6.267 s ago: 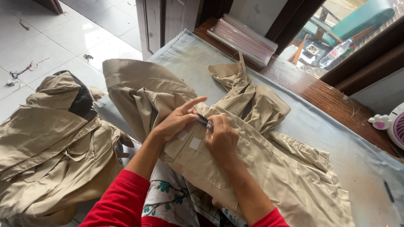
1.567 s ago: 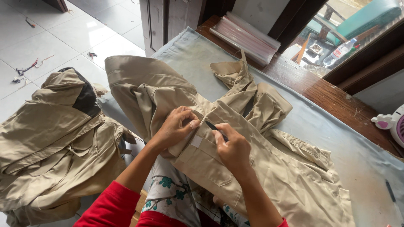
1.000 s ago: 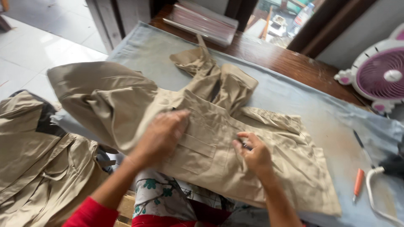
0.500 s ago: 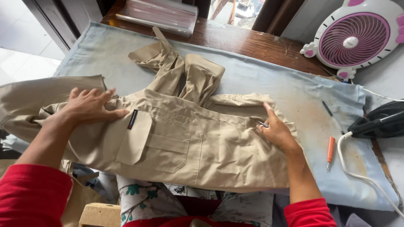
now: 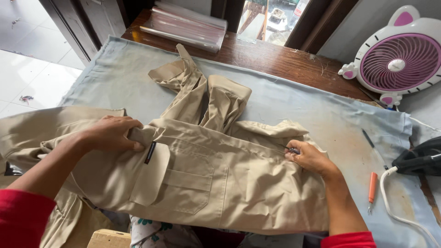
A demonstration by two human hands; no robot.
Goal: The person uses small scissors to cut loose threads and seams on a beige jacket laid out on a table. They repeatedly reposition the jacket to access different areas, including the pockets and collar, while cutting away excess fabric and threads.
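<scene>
Fingers: the left hand point(image 5: 112, 134) is curled over a folded edge of a khaki garment point(image 5: 206, 183), which is pinned flat under the fingertips; the right hand point(image 5: 308, 157) is closed narrowly around a small dark tool point(image 5: 290, 149) – a thin metal point is seen just past the fingertips, though its kind cannot be told.
Garment: it is spread across a pale blue cloth point(image 5: 321, 115) covering a wooden table point(image 5: 275, 55), directly in front of the person, with sleeves or legs bunched toward the far side.
Pocket: a flapped pocket point(image 5: 183, 181) is seen on the near panel, with a small dark label point(image 5: 150, 152) beside the left hand.
Progress: the piece appears fully sewn and laid out; the work seems to be at a finishing stage – one seam is being attended to, and the rest is judged still to be checked.
Nearby: an orange-handled tool point(image 5: 371, 189) and a white cord point(image 5: 390, 202) are seen to the right, a pink and white fan point(image 5: 397, 57) at the far corner, and clear plastic bags point(image 5: 186, 30) at the back.
</scene>
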